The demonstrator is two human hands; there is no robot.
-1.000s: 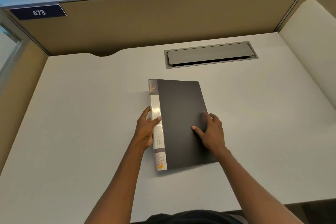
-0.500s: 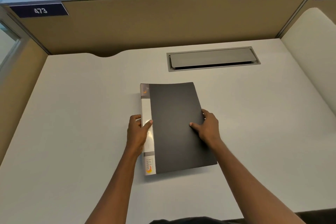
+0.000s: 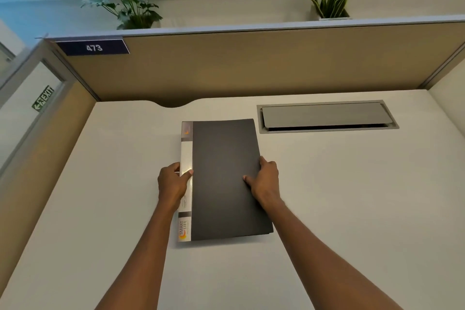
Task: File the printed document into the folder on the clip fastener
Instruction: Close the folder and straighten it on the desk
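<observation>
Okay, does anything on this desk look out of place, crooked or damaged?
Nothing stands out. The dark folder lies closed and flat on the desk, roughly square to the edge, with the left hand on its spine and the right hand at its open edge. No printed document is in view.

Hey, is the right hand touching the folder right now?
Touching. The head view shows the right hand at the folder's right edge, thumb lying flat on the dark cover and fingers curled over that edge, with no gap visible.
</observation>
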